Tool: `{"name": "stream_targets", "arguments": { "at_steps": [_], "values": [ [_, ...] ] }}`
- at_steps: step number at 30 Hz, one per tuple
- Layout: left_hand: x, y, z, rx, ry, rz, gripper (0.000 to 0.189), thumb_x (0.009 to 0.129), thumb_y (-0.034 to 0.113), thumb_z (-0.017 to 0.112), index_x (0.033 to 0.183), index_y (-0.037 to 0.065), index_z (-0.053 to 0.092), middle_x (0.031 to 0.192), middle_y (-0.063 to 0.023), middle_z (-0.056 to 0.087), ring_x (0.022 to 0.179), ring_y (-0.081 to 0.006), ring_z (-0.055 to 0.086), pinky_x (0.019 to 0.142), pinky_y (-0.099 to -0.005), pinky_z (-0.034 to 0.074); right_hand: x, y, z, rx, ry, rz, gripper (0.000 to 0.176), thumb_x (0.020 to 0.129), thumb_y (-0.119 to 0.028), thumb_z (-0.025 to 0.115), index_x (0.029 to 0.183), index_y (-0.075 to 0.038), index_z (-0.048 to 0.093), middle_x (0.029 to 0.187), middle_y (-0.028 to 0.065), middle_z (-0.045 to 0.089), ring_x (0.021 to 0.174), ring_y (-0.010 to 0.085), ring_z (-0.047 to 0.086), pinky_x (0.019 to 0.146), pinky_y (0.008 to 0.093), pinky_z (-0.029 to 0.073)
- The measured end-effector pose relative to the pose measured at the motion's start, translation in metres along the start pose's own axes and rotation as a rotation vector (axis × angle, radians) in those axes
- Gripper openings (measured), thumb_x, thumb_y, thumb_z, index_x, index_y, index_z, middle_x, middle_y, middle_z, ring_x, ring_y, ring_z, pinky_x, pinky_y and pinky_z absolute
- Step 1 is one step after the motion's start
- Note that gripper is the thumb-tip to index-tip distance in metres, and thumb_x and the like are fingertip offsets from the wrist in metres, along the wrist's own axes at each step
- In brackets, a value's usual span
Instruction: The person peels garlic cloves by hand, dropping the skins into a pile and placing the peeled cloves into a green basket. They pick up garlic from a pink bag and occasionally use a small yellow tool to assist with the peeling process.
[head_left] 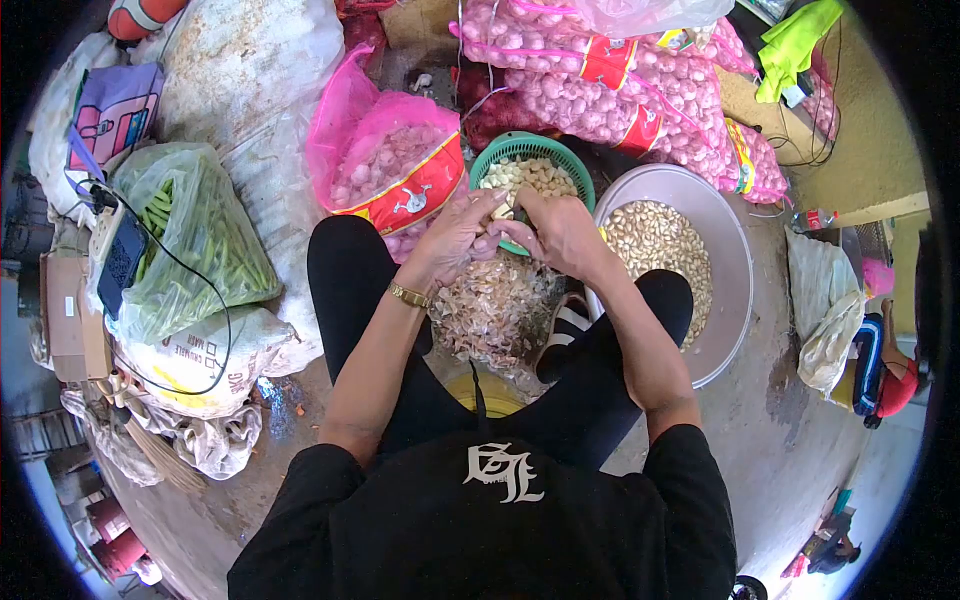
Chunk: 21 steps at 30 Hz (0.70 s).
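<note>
My left hand (455, 238), with a gold watch (410, 295) at the wrist, is closed around pinkish garlic (485, 246). Close against it, my right hand (562, 232) has its fingers curled and thumb pressed in; a small dark shape shows between the hands, but I cannot make out what it grips. Just beyond them stands a green plastic basket (583, 172) with peeled garlic cloves (530, 175). Below the hands, a heap of garlic skins (495, 310) lies on the floor between my legs.
At right is a large pale basin (735, 290) of garlic cloves (655, 240). An opened pink mesh bag (385, 165) of garlic stands at left, with full garlic sacks (640, 100) behind. A plastic bag of green pods (200, 240) lies further left. Another person (897, 375) is at far right.
</note>
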<state>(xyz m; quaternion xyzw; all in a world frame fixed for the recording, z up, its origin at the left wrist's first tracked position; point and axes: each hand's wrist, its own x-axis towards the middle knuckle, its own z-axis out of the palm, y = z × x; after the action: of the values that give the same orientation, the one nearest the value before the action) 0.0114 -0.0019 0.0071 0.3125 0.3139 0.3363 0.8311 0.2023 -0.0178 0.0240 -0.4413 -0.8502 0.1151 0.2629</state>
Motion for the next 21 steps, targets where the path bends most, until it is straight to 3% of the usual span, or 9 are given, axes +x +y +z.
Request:
{"name": "stream_targets", "arguments": {
  "at_steps": [2,8,10,16,19,21],
  "values": [
    [-0.002,0.004,0.001,0.051,-0.03,-0.029,0.02,0.102,0.031,0.052,0.099,0.011,0.053,0.06,0.0053,0.048,0.045,-0.0025,0.041,0.04,-0.0196,0.03,-0.001,0.001,-0.001,0.023,-0.014,-0.027,0.039,0.091,-0.039,0.064,0.097,-0.003,0.051,0.06,0.0198,0.055,0.058,0.0411,0.059,0.053,0.0477,0.044],
    [-0.002,0.006,0.008,0.086,0.059,-0.088,0.023,0.101,0.028,0.053,0.087,0.01,0.052,0.06,0.0044,0.047,0.045,-0.0034,0.04,0.04,-0.0205,0.03,0.0,0.0,-0.005,-0.049,-0.099,-0.028,0.037,0.091,-0.037,0.065,0.096,-0.003,0.051,0.062,0.0209,0.056,0.059,0.0415,0.059,0.054,0.0478,0.044],
    [0.001,-0.001,0.01,-0.128,0.066,-0.042,0.024,0.101,0.027,0.055,0.085,0.01,0.052,0.059,0.0054,0.045,0.045,-0.0037,0.041,0.041,-0.0197,0.031,0.0,0.002,0.003,0.121,-0.014,0.055,0.042,0.094,-0.043,0.058,0.09,-0.001,0.053,0.064,0.0242,0.058,0.064,0.0438,0.06,0.057,0.0501,0.045],
    [0.006,-0.018,0.016,-0.408,0.131,0.089,0.019,0.097,0.026,0.061,0.09,0.012,0.05,0.071,0.0024,0.053,0.048,-0.0047,0.044,0.042,-0.0202,0.032,0.001,-0.001,0.022,0.247,0.157,0.156,0.039,0.094,-0.038,0.06,0.088,0.0,0.053,0.065,0.0231,0.058,0.063,0.0438,0.059,0.056,0.0505,0.045],
    [0.005,-0.021,0.021,-0.51,0.203,0.016,0.024,0.098,0.031,0.061,0.089,0.011,0.05,0.07,0.0031,0.05,0.048,-0.0035,0.042,0.043,-0.0182,0.032,0.0,-0.001,0.019,0.121,0.105,0.138,0.032,0.092,-0.032,0.064,0.088,-0.002,0.054,0.064,0.0218,0.057,0.062,0.0411,0.059,0.055,0.0463,0.044],
    [0.006,-0.025,0.017,-0.531,0.178,-0.001,0.024,0.097,0.031,0.061,0.09,0.011,0.05,0.072,0.0028,0.051,0.049,-0.0032,0.042,0.043,-0.0179,0.032,0.002,-0.003,0.009,0.058,0.046,0.134,0.035,0.092,-0.035,0.064,0.087,-0.003,0.053,0.064,0.0208,0.057,0.062,0.0402,0.06,0.054,0.0463,0.044]
  ]
}}
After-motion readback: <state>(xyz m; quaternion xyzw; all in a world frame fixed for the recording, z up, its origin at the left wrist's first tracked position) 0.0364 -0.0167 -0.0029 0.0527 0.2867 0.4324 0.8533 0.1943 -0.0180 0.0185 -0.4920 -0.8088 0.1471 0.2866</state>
